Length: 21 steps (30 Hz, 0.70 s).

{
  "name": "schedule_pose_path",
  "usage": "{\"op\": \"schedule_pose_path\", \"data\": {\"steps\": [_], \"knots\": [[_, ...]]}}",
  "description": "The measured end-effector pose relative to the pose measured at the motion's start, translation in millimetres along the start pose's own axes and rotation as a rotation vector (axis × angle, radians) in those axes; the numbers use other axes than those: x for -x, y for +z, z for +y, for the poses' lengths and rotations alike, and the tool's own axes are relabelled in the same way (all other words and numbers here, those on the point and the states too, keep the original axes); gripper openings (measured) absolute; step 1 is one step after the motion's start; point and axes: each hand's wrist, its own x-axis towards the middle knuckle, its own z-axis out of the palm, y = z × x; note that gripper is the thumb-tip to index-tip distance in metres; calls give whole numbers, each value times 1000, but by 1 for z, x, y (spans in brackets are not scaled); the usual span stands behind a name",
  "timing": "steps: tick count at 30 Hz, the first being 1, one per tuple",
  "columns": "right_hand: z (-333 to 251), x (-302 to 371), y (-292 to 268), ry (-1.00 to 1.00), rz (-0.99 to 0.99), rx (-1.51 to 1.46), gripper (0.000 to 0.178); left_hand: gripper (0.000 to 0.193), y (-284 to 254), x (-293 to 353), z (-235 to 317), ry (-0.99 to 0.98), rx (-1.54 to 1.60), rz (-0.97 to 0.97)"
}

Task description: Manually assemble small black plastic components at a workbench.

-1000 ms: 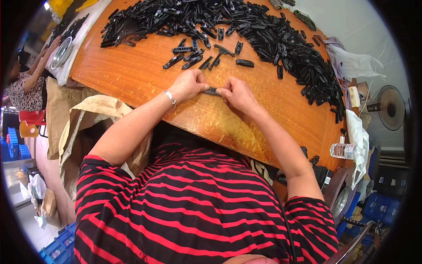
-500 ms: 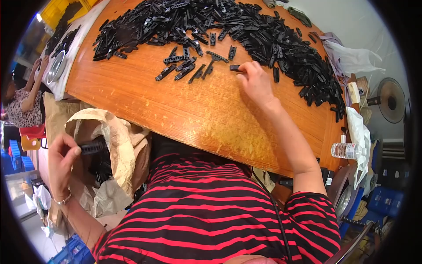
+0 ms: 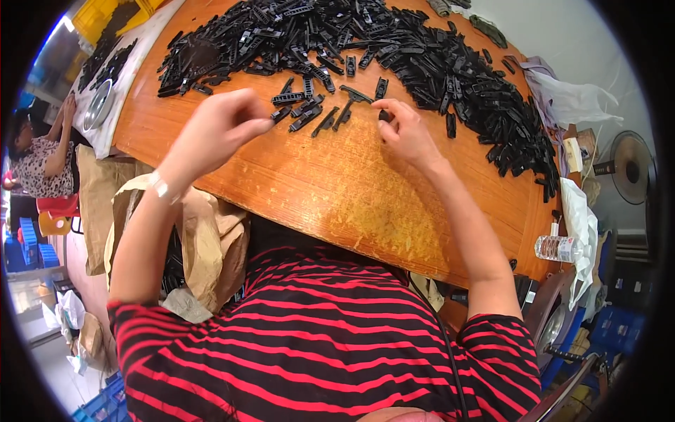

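A small black part [image 3: 384,117] is gripped by the right hand [image 3: 412,138] over the table [image 3: 330,190]; the left hand [image 3: 216,131], blurred, is parted, apparently unladen, beside loose parts [image 3: 306,111]; dark pieces [image 3: 173,267] in the paper sack [image 3: 206,243] are judged done; the large heap [image 3: 415,62] is judged outstanding

Left hand [image 3: 219,132]: blurred
Black piece [image 3: 384,115]: mostly hidden, it seems, by right hand [image 3: 410,136]
Pile [image 3: 281,35]: cut off above

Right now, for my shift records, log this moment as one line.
Left hand: blurred, near loose parts | right hand: pinching dark part | table: black heap along far side | brown bag: by near edge
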Motion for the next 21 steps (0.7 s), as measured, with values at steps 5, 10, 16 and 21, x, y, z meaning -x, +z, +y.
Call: {"op": "schedule_pose_path", "data": {"steps": [5, 10, 16, 21], "knots": [[-37, 38, 17, 303, -46, -519, 10, 22, 83, -72, -16, 75, -433, -33], [-15, 57, 42, -147, 39, -80, 7, 24, 127, -74, -31, 159, -549, 9], [-20, 52, 32, -187, -26, -22, 9, 24, 122, -57, -33, 95, -532, 28], [-26, 32, 24, 61, 23, -184, 17, 22, 113, -43, -24, 119, -409, 13]]}}
